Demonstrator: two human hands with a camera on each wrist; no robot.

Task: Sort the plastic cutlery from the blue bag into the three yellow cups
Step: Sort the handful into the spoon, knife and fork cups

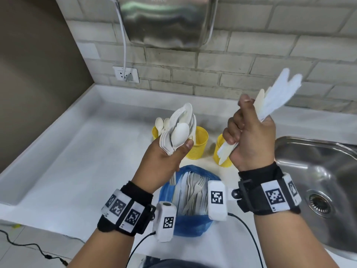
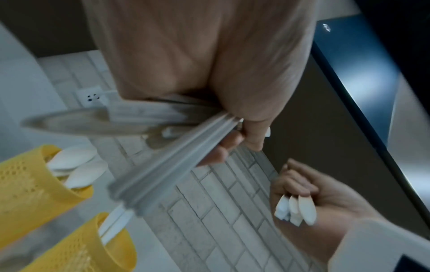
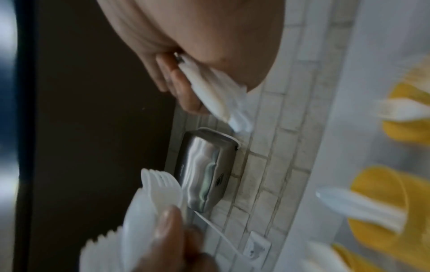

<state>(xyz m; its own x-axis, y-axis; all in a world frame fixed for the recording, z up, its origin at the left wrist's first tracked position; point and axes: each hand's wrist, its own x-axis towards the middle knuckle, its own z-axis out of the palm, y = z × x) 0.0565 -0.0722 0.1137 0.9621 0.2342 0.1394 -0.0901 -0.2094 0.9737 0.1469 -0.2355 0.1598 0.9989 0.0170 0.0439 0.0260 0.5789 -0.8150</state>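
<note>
Both hands are raised above the counter (image 1: 81, 157), each with its fingers curled tight round a bundle of white plastic cutlery. The left hand (image 1: 164, 163) grips a stack of spoons (image 1: 178, 130) with what look like forks behind them, bowls pointing up and away, the thumb pressed across the front of the stack. The right hand (image 1: 251, 138) is fisted round a bunch of knives (image 1: 278, 95), blades fanned up toward the wall and blurred, handle ends poking out below the fist. The two hands are apart, the right held a little higher.

Directly below them, between the wrists, the blue bag (image 1: 193, 219) lies open on the counter with forks (image 1: 195, 188) and other pieces inside. Beyond the hands stand three yellow cups: the left cup (image 1: 155, 132) holds spoons, the middle cup (image 1: 199, 142) shows behind the left hand's bundle, and the right cup (image 1: 222, 153) sits partly hidden by the right fist.

Each forearm wears a black wrist strap carrying a white camera block with printed square markers. The counter is white with a raised lip; a steel sink (image 1: 318, 171) is set in at the right. Behind is a pale brick wall with a socket (image 1: 125, 74) and a steel dispenser (image 1: 166, 20) mounted above it.
</note>
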